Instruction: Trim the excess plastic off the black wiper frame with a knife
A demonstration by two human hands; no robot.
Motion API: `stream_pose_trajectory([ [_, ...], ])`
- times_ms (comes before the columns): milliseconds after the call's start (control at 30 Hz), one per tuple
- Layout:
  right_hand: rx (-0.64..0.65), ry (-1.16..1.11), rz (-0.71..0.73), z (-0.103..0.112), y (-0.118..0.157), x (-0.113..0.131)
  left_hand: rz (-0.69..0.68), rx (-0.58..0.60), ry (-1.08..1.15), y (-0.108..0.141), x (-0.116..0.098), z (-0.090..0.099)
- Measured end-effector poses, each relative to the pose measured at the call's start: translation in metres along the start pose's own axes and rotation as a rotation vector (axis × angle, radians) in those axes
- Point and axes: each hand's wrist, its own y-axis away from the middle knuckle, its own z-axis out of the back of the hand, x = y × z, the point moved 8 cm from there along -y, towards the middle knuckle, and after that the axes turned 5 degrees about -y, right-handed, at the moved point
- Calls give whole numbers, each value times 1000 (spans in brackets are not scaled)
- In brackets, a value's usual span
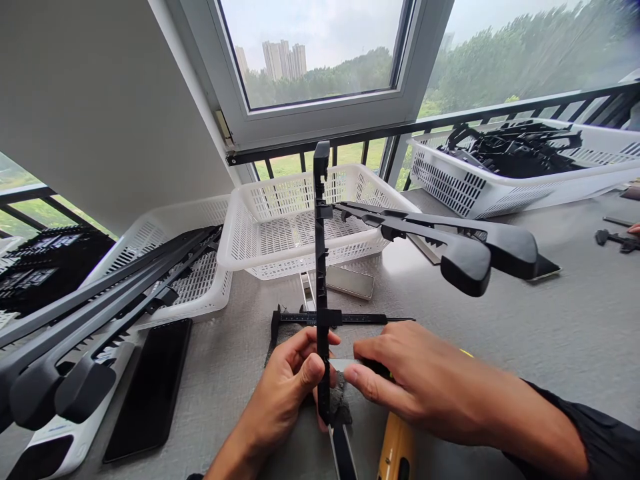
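Observation:
My left hand is closed around a long black plastic trim piece, which stands roughly upright in front of me. Just right of it, my right hand grips a knife whose pale blade points at the trim piece; its handle is mostly hidden under my fingers. A grey cloth shows beneath the hands. Behind them lies a black caliper. Below my right hand is a yellow tool with a black part, partly covered.
White baskets line the window side; the right one holds black parts. More trim pieces lean at left, others rest at right. A black phone and a silver bar lie on the table. Fingers show at far right.

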Motion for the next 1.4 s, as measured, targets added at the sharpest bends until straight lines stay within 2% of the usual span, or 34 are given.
stream_pose_trajectory([
  [233,-106,128,29,-2,2,2,22,-8,46,-1,7,2],
  [533,-170,175,88,-2,3,2,20,3,50,1,6,1],
  [967,-88,31,157,7,4,10,1,10,35,0,3,-1],
  [1100,-65,43,119,6,3,9,-9,10,40,0,1,-1],
  [1233,-103,118,81,2,2,4,-1,17,63,-1,2,-3],
  [1400,-177,174,124,0,3,4,11,13,50,0,3,-3],
])
